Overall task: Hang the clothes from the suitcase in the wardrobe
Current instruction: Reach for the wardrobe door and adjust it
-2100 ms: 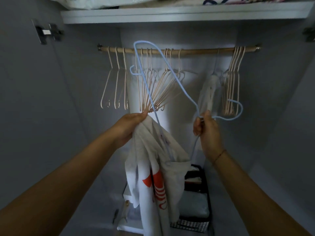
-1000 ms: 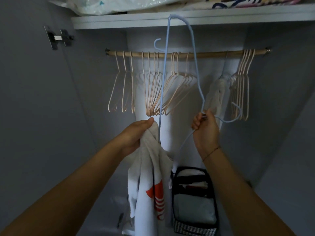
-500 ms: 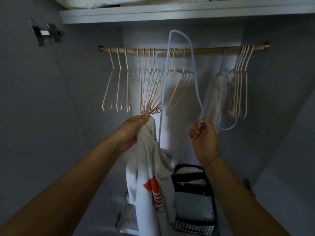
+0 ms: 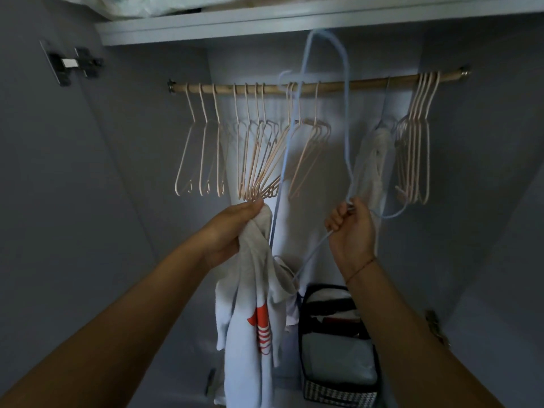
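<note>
**A:** Two hands, two jobs, then?

**B:** Yes. The left hand (image 4: 235, 228) has its fingers bunched round the top of a grey-white T-shirt (image 4: 256, 304), which hangs towards six o'clock. I'd say it is held high so that the neck opening stays within reach. The right hand (image 4: 351, 228) is a closed fist round the wire of a blue hanger (image 4: 346, 113).

**A:** Why is the hanger tipped up?

**B:** Its long loop rises to twelve o'clock, nearly to the shelf (image 4: 294, 19), while one wire drops at seven o'clock from the fist towards the shirt. That looks like feeding one arm of the hanger into the neck.

**A:** Is it hooked on yet?

**B:** The hook is blurred in front of the rail (image 4: 368, 83), so I can't tell; probably not.

**A:** Is there room on the rail?

**B:** At eleven o'clock hang bare pink hangers (image 4: 250, 160). At one o'clock a pale garment (image 4: 374, 160) already hangs, with a gap between the two. A black basket (image 4: 338, 343) sits at five o'clock on the wardrobe floor.
</note>
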`<state>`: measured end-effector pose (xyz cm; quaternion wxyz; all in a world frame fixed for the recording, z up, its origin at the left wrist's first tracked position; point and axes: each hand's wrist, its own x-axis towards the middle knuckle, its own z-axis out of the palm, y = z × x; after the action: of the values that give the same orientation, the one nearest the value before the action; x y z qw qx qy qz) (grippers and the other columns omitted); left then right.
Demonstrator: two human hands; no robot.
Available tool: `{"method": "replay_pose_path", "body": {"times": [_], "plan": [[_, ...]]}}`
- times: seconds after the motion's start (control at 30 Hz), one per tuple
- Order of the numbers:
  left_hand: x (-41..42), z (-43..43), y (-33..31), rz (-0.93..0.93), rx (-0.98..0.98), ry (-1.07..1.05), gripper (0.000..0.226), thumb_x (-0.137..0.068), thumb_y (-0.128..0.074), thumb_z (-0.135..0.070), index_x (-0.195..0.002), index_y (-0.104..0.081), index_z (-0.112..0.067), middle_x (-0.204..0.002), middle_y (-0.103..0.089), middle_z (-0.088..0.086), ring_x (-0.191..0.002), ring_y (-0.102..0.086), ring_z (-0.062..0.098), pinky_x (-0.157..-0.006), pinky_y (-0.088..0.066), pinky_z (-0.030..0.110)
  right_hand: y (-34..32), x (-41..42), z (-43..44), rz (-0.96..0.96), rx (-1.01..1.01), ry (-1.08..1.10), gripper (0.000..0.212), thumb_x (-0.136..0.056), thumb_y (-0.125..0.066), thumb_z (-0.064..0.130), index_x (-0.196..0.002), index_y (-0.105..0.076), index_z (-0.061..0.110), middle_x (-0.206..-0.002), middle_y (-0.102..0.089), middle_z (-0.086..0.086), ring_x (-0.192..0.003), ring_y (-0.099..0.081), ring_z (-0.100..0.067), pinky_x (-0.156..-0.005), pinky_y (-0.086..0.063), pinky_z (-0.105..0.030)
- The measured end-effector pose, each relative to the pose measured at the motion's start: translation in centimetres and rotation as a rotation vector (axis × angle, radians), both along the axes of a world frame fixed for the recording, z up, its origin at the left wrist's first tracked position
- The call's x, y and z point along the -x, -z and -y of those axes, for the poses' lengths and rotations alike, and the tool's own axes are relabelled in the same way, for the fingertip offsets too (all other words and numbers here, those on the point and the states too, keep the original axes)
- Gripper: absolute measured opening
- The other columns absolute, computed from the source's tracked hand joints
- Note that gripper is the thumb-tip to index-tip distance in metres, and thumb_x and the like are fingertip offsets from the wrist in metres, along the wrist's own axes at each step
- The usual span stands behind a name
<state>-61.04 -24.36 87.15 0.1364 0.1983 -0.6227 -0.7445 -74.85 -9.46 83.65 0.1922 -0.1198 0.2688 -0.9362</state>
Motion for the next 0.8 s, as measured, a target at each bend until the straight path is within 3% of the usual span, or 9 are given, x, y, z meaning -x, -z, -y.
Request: {"method": "replay_pose_path", "body": {"times": [0.1, 0.2, 0.33, 0.4, 0.5, 0.6, 0.7, 0.8], "plan": [[-0.4, 0.4, -0.8, -0.098, -0.086, 0.033, 0.054, -0.089, -0.054, -0.036, -0.130, -0.052, -0.001, -0.122, -0.057, 0.021, -0.107, -0.057, 0.027, -0.097, -0.046, 0.039, 2.1, -0.7, 0.8, -0.019, -0.132, -0.017, 0.047, -0.099, -0.033, 0.016, -0.053, -0.042, 0.019, -0.044, -0.039, 0.006, -0.038, -0.029, -0.006, -0.040, -0.026, -0.018], [-1.1, 1.3, -1.7, -0.162, -0.143, 0.022, 0.057, -0.088, -0.052, -0.036, -0.133, -0.048, -0.001, -0.120, -0.056, 0.020, -0.102, -0.058, 0.026, -0.093, -0.049, 0.037, 4.8, -0.9, 1.1, -0.077, -0.283, -0.053, 0.050, -0.097, -0.033, 0.015, -0.049, -0.041, 0.020, -0.043, -0.036, 0.006, -0.039, -0.027, -0.007, -0.041, -0.025, -0.018], [-2.4, 3.0, -1.8, -0.213, -0.102, -0.060, 0.027, -0.094, -0.045, -0.024, -0.104, -0.064, -0.007, -0.091, -0.072, 0.009, -0.082, -0.068, 0.020, -0.074, -0.059, 0.030, 5.9, -0.7, -0.1, -0.312, -0.615, 0.029, 0.044, -0.097, -0.036, 0.015, -0.053, -0.034, 0.016, -0.046, -0.032, 0.006, -0.046, -0.028, -0.008, -0.051, -0.026, -0.022], [-3.1, 3.8, -1.5, -0.223, -0.078, -0.093, 0.020, -0.088, -0.050, -0.024, -0.092, -0.065, -0.011, -0.081, -0.073, 0.006, -0.075, -0.069, 0.018, -0.065, -0.058, 0.027, 5.4, -0.4, -1.1, -0.429, -0.717, 0.070, 0.044, -0.097, -0.039, 0.015, -0.054, -0.034, 0.016, -0.051, -0.031, 0.001, -0.049, -0.029, -0.008, -0.055, -0.026, -0.025], [-4.0, 4.9, -0.8, -0.194, 0.014, -0.142, 0.019, -0.094, -0.047, -0.021, -0.092, -0.062, -0.009, -0.075, -0.073, 0.004, -0.067, -0.070, 0.013, -0.062, -0.058, 0.024, 4.6, 0.3, -2.4, -0.598, -0.828, 0.095, 0.046, -0.099, -0.040, 0.020, -0.053, -0.037, 0.018, -0.050, -0.033, 0.004, -0.049, -0.032, -0.005, -0.053, -0.028, -0.020], [-4.6, 5.5, 0.0, -0.171, 0.120, -0.162, 0.028, -0.097, -0.044, -0.015, -0.088, -0.069, -0.009, -0.076, -0.073, 0.004, -0.066, -0.069, 0.012, -0.062, -0.057, 0.023, 3.8, 1.0, -3.1, -0.740, -0.894, 0.118, 0.047, -0.101, -0.040, 0.020, -0.054, -0.040, 0.016, -0.050, -0.037, 0.005, -0.047, -0.034, -0.002, -0.051, -0.029, -0.015], [-5.3, 5.8, 0.1, -0.154, 0.172, -0.173, 0.038, -0.094, -0.046, -0.010, -0.073, -0.077, -0.013, -0.071, -0.073, 0.003, -0.062, -0.068, 0.010, -0.058, -0.055, 0.020, 3.5, 2.1, -3.7, -0.817, -0.948, 0.130, 0.047, -0.101, -0.039, 0.019, -0.054, -0.041, 0.015, -0.052, -0.040, 0.000, -0.047, -0.037, -0.003, -0.054, -0.032, -0.018], [-5.6, 5.8, 0.1, -0.111, 0.180, -0.193, 0.038, -0.096, -0.048, -0.015, -0.071, -0.078, -0.015, -0.071, -0.073, 0.003, -0.061, -0.067, 0.009, -0.059, -0.055, 0.019, 3.3, 3.2, -4.4, -0.841, -0.982, 0.149, 0.047, -0.100, -0.040, 0.019, -0.054, -0.044, 0.014, -0.056, -0.044, -0.007, -0.051, -0.041, -0.006, -0.058, -0.035, -0.022]]}}
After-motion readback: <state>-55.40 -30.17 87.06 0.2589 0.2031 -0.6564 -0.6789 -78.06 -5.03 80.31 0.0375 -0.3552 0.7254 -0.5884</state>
